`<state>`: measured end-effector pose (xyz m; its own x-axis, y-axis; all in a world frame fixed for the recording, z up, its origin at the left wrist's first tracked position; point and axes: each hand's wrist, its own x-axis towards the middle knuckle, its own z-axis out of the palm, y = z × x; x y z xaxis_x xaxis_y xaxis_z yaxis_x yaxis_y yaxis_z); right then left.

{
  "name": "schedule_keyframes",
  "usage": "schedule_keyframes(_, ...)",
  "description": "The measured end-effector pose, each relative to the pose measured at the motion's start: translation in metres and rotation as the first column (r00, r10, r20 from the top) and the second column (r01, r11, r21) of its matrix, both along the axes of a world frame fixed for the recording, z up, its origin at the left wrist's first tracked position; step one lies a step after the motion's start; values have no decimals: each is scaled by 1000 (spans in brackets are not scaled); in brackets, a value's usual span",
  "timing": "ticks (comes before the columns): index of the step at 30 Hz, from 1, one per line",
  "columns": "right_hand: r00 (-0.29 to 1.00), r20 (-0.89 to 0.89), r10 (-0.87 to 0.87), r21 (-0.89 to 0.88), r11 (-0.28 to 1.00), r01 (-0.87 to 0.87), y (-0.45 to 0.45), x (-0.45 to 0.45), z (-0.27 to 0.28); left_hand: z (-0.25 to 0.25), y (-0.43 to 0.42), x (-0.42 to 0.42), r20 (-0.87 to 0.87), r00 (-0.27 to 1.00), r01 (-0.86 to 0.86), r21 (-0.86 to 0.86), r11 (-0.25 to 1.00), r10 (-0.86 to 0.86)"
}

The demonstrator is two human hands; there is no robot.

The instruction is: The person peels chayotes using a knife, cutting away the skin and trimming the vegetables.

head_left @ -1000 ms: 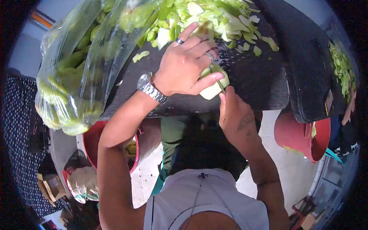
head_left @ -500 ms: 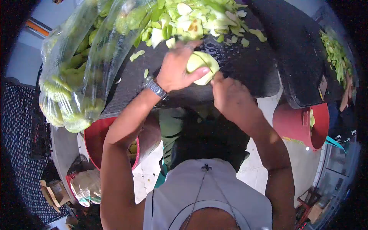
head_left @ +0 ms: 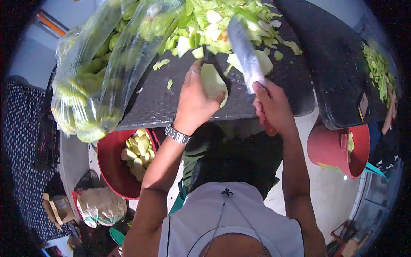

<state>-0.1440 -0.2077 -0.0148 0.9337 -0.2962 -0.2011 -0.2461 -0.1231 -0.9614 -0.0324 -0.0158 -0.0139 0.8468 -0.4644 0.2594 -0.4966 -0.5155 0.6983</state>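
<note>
My left hand (head_left: 197, 100), with a watch on its wrist, is closed round a pale green peeled piece (head_left: 212, 83) at the front part of the dark table. To its right, my right hand (head_left: 273, 103) grips a knife (head_left: 246, 51) whose blade points up and away, slightly blurred. Another pale cut piece (head_left: 263, 62) lies beneath and beside the blade. Beyond the hands spreads a heap of green peelings and scraps (head_left: 214, 25). A clear plastic bag (head_left: 94, 81) full of green produce rests left of my left hand.
Below the table's left edge stands a red bucket (head_left: 110, 167) holding pale peeled pieces. Another red bucket (head_left: 325, 147) is at the right. A second dark surface (head_left: 338, 85) bears green strips (head_left: 379, 70), with part of a person's hand (head_left: 389, 113) beside it.
The pale produce, held between both hands before, now shows as separate pieces. My right hand has moved right, and the knife blade has come into plain view. My left hand has moved slightly lower.
</note>
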Motion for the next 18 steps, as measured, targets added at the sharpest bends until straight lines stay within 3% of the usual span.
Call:
schedule_keyframes(2, 978, 184, -101, -17, 994, 106, 9, 0, -6, 4, 3, -1, -45, 999, 2, 64, 998, 1)
schedule_keyframes(4, 958, 259, -124, 28, 992, 121, 11, 2, -10, 13, 0, 5, -121, 992, 55, 123, 991, -40)
schedule_keyframes(5, 944, 298, -139, 49, 990, 131, 11, 2, -10, 7, 0, 11, -15, 996, 86, 89, 992, -85)
schedule_keyframes(8, 974, 139, -180, 269, 953, 138, 13, -3, 3, 14, 3, 22, -410, 905, 54, -156, 986, -115)
schedule_keyframes(9, 976, 136, -173, 312, 942, 123, 12, -4, 4, 6, 4, 29, -601, 757, -20, -415, 910, -258)
schedule_keyframes(10, 978, 130, -163, 354, 929, 107, 11, -4, 4, -6, 6, 39, -668, 639, -117, -573, 811, -380)
schedule_keyframes(12, 975, 152, -161, 382, 920, 93, 13, -5, 5, -12, 10, 48, -584, 381, -393, -804, 446, -717)
schedule_keyframes(13, 968, 182, -174, 367, 925, 97, 17, -5, 7, -9, 10, 42, -434, 334, -447, -854, 265, -837)
schedule_keyframes(14, 959, 211, -188, 351, 930, 105, 19, -5, 8, -6, 6, 36, -396, 359, -479, -855, 197, -845)
schedule_keyframes(16, 924, 364, -115, -36, 990, 137, 19, -3, 7, 0, -6, 25, -320, 414, -538, -841, 54, -852)
schedule_keyframes(18, 911, 411, -30, -317, 932, 174, 23, -2, 10, 1, -13, 23, -369, 432, -569, -819, 69, -823)
